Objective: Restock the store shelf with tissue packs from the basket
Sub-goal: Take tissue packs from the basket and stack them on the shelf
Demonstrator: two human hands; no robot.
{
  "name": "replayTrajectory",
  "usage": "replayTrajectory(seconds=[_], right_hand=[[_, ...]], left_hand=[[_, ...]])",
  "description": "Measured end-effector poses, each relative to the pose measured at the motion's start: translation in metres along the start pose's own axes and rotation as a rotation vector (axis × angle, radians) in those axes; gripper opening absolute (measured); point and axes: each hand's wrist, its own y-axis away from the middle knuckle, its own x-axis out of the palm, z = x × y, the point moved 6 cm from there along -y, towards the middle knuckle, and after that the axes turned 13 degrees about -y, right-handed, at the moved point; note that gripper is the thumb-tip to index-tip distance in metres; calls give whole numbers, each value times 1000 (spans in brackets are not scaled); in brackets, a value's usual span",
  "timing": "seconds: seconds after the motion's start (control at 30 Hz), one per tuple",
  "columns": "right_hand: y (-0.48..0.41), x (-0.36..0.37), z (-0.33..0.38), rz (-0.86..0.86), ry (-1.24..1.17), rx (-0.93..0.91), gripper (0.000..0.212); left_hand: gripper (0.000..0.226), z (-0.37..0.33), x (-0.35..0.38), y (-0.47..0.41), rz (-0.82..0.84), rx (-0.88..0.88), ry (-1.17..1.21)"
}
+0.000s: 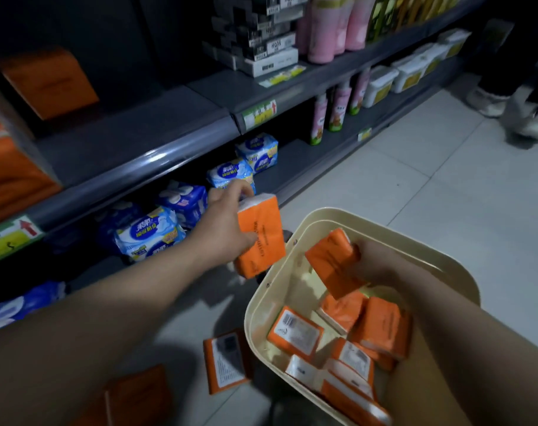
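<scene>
One orange pack (260, 236) was gripped by the left hand (227, 222), another (333, 261) by the right hand (375, 265) over the basket (307, 219); shelving toward ten o'clock was judged next.

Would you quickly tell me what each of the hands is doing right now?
Left hand: closed on an orange pack beside the basket.
Right hand: closed on a second pack above the basket.

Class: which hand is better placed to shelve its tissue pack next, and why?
Left. The left hand holds its pack outside the basket, nearer the shelf; the right hand is over the basket.
</scene>
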Motion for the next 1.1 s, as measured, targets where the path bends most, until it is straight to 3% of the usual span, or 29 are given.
replayTrajectory(seconds=[0.1, 0.23, 0.37, 0.63, 0.7, 0.87, 1.1], right_hand=[[19, -23, 56, -50, 29, -153, 35], [49, -50, 133, -139, 37, -316, 39], [73, -71, 199, -216, -27, -469, 37], [77, -74, 296, -231, -143, -643, 30], [65, -70, 317, -220, -156, -667, 29], [22, -63, 371, -230, -108, -717, 30], [-43, -47, 428, -232, -161, -772, 29]], left_hand=[[83, 9, -34, 6, -98, -94, 64], [54, 28, -85, 14, -193, -244, 115], [33, 34, -139, 20, -330, -183, 109], [47, 79, -229, -2, -494, -253, 0], [58, 89, -246, -15, -511, -285, -10], [63, 129, -273, -61, -446, -344, -155], [45, 189, -281, -126, -321, -383, -344]])
